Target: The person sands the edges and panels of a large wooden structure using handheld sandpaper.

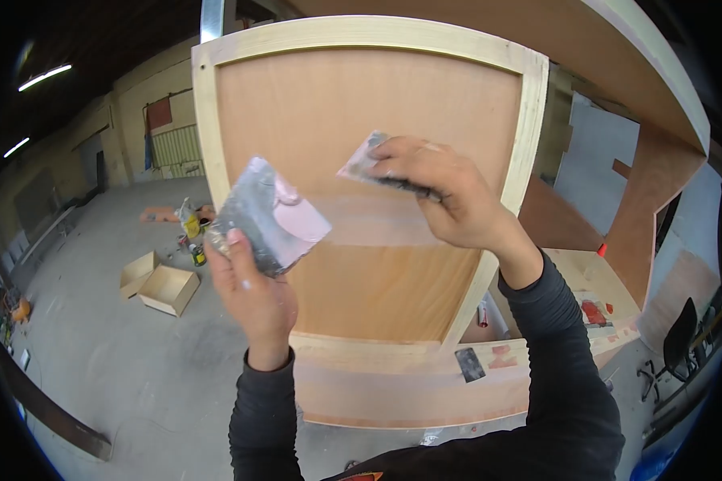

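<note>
My left hand (255, 301) is closed on the lower corner of a grey putty board (249, 204), tilted up, with a smooth patch of pink putty (301, 220) on its right side. In my right hand (461, 196) is a flat putty spreader (363, 159), gripped between fingers and thumb, its edge smeared pink. Both hands are raised in front of a framed plywood panel (369, 112). A pale, hazy band of filler (377, 220) crosses the panel's face below the spreader. The spreader and the board are apart.
A dark rectangular pad (470, 365) lies on the ledge under the panel. Red-smeared scraps (594, 313) sit on the bench at right. Open wooden boxes (168, 293) and several cans (198, 255) stand on the floor at left. An office chair (675, 345) is far right.
</note>
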The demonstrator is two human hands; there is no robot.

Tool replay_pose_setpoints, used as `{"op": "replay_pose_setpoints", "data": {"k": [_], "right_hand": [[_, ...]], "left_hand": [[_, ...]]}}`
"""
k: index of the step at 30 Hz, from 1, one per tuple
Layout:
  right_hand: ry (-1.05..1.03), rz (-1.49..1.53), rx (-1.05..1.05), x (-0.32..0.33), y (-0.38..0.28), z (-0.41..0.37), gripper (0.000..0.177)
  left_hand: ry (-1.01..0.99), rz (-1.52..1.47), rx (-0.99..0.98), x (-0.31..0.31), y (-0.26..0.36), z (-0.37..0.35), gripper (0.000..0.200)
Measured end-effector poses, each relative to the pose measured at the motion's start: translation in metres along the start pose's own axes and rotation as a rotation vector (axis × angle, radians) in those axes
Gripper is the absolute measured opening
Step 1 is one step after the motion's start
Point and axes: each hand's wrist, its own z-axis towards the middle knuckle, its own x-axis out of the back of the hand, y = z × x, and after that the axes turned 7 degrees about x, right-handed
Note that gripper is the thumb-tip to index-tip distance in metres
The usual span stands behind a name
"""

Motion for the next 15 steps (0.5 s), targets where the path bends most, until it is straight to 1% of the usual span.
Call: {"op": "replay_pose_setpoints", "data": {"k": [1,2,4,5,6,8,10,12,13,14,15], "right_hand": [[-0.051,-0.072,0.022,-0.008,-0.009,0.004,0.058],[-0.048,-0.07,0.027,-0.016,-0.02,0.006,0.058],[-0.132,-0.177,0.026,-0.032,-0.042,0.014,0.055],[-0.178,-0.224,0.038,-0.039,-0.047,0.016,0.055],[-0.169,-0.23,0.059,-0.046,-0.054,0.015,0.055],[-0.284,-0.271,0.004,-0.061,-0.07,0.008,0.053],[-0.313,-0.223,0.004,-0.074,-0.088,-0.004,0.052],[-0.346,-0.169,-0.012,-0.086,-0.111,-0.021,0.051],[-0.346,-0.1,-0.034,-0.092,-0.127,-0.031,0.053],[-0.342,-0.034,-0.053,-0.096,-0.138,-0.039,0.055],[-0.339,-0.032,-0.049,-0.097,-0.143,-0.048,0.055]], "left_hand": [[-0.01,0.036,0.01,0.005,0.0,-0.002,0.029],[-0.009,0.038,0.005,0.009,0.0,-0.007,0.029],[0.018,0.355,-0.068,0.017,0.002,-0.019,0.026],[0.02,0.351,-0.112,0.016,0.001,-0.026,0.025],[0.021,0.346,-0.134,0.021,0.005,-0.034,0.025],[-0.081,0.564,-0.115,0.034,0.016,-0.054,0.03],[-0.075,0.524,-0.093,0.041,0.024,-0.067,0.028],[-0.028,0.666,-0.118,0.051,0.031,-0.078,0.026],[-0.024,0.669,-0.116,0.054,0.036,-0.087,0.026],[0.025,0.716,-0.172,0.057,0.041,-0.094,0.024],[0.075,0.764,-0.227,0.059,0.047,-0.1,0.022]]}}
